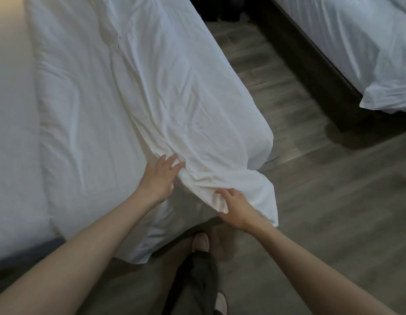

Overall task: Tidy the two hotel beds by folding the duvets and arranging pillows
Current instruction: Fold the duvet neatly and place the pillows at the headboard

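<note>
A white duvet [152, 87] lies rumpled along the near bed, its lower end hanging over the bed's foot toward the floor. My left hand [159, 176] rests with straight, spread fingers against a raised fold of the duvet. My right hand [234, 206] grips a bunched corner of the same duvet at the foot end, fingers curled into the fabric. The bare white mattress sheet [13, 133] shows at the far left. A second bed with its own white duvet [368, 53] stands at the upper right. No pillow is in view.
Grey wood-plank floor [311, 178] runs between the two beds. The second bed sits on a dark frame [311, 71]. My legs and light shoes [201, 243] stand at the foot of the near bed. Something dark lies on the floor at the top centre.
</note>
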Motion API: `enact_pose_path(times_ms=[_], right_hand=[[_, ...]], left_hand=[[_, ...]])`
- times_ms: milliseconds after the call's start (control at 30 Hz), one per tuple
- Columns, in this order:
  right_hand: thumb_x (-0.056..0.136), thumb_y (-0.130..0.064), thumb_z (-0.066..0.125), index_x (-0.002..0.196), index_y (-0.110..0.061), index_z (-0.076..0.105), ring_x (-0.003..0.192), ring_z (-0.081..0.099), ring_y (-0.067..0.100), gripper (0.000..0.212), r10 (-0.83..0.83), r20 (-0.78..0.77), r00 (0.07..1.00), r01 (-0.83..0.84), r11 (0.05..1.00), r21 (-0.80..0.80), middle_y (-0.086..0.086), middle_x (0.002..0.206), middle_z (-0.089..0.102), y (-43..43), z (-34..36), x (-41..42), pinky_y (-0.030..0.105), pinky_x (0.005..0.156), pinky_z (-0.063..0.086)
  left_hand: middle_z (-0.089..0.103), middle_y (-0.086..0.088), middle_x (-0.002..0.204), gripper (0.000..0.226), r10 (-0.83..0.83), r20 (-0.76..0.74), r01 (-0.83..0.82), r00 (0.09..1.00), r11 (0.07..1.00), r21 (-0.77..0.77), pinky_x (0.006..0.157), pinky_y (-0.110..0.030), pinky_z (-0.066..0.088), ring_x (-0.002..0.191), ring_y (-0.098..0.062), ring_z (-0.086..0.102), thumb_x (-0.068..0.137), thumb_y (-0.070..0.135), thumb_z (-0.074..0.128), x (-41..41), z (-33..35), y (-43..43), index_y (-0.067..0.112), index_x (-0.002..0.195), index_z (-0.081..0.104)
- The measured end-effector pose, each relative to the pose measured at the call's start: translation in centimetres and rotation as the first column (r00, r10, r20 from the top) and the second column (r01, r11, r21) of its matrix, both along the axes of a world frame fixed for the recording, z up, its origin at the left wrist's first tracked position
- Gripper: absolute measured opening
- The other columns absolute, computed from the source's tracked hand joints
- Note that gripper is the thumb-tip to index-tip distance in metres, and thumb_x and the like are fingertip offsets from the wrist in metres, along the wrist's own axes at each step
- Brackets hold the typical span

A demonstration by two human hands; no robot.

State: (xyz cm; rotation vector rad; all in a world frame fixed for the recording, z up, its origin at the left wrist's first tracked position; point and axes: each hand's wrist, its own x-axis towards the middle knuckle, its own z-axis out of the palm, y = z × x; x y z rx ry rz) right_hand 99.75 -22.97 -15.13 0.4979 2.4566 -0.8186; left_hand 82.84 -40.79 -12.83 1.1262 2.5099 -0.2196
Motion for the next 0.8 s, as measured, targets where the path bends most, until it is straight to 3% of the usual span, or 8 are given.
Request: enact_pose_path(times_ms=[133,233,367,600,667,733,800], right_hand=[[0.082,-0.026,0.068,0.151,-0.028,0.011,0.132,0.03,0.037,0.089,-0.042,-0.041,0.998,0.047,0.988,0.145,0.007,0.155,0.013,0.1,-2.1,3.8,0.045,0.099,0.043],[0.08,-0.028,0.072,0.15,-0.034,-0.008,0.141,0.014,0.044,0.107,-0.118,-0.077,0.99,0.134,0.956,0.26,0.011,0.159,-0.001,0.3,-4.4,5.2,0.053,0.109,0.033],[0.081,-0.034,0.071,0.148,-0.036,-0.02,0.143,0.009,0.046,0.113,-0.239,-0.101,0.966,0.259,0.907,0.333,0.015,0.159,-0.003,0.2,-7.6,5.9,0.054,0.113,0.021],[0.08,-0.02,0.064,0.153,-0.028,-0.008,0.145,0.01,0.04,0.102,-0.331,-0.275,0.903,0.419,0.824,0.383,0.017,0.159,0.005,-0.2,-11.4,4.6,0.053,0.117,0.015],[0.079,-0.009,0.058,0.153,-0.023,0.005,0.142,0.021,0.035,0.091,-0.387,-0.296,0.873,0.475,0.811,0.343,0.015,0.154,0.021,-0.1,-11.8,3.4,0.051,0.117,0.012],[0.076,0.001,0.053,0.141,-0.011,0.03,0.123,0.044,0.035,0.07,-0.399,-0.331,0.855,0.501,0.8,0.33,0.015,0.131,0.047,0.2,-11.8,2.6,0.048,0.113,0.024],[0.079,0.005,0.048,0.126,-0.005,0.042,0.103,0.054,0.035,0.048,-0.337,-0.336,0.879,0.443,0.839,0.315,0.015,0.112,0.056,0.7,-11.7,2.5,0.04,0.088,0.04]], left_hand=[[0.002,0.0,0.161,0.078,-0.034,0.0,0.034,0.999,0.999,-0.015,0.115,-0.054,0.014,0.148,-0.026,-0.002,0.09,0.016,0.051,3.7,-1.4,0.1,0.026,0.154,0.007],[0.0,-0.006,0.161,0.083,-0.042,-0.049,0.042,0.998,0.999,0.002,0.116,-0.056,0.011,0.147,-0.032,-0.004,0.089,0.02,0.055,5.1,-2.9,-0.1,0.029,0.154,0.003],[-0.01,-0.009,0.16,0.091,-0.059,-0.06,0.058,0.996,0.998,-0.019,0.113,-0.06,0.018,0.144,-0.042,-0.005,0.087,0.03,0.059,5.7,-5.6,-0.6,0.045,0.15,-0.004],[-0.017,-0.009,0.159,0.092,-0.103,-0.026,0.103,0.994,0.995,-0.001,0.111,-0.061,0.018,0.144,-0.042,-0.01,0.087,0.034,0.06,4.7,-8.3,-0.9,0.05,0.147,-0.008],[-0.018,-0.009,0.159,0.093,-0.113,-0.005,0.113,0.994,0.993,0.019,0.112,-0.061,0.018,0.145,-0.042,-0.011,0.086,0.032,0.062,4.5,-8.5,-1.3,0.05,0.148,-0.006],[-0.018,-0.008,0.159,0.093,-0.119,0.014,0.119,0.993,0.992,0.032,0.112,-0.061,0.018,0.145,-0.041,-0.012,0.086,0.03,0.062,4.2,-8.8,-1.7,0.05,0.149,-0.003],[-0.019,-0.007,0.159,0.092,-0.121,0.011,0.12,0.993,0.992,0.032,0.113,-0.06,0.018,0.145,-0.04,-0.014,0.085,0.031,0.062,4.0,-9.1,-1.9,0.05,0.149,-0.002]])
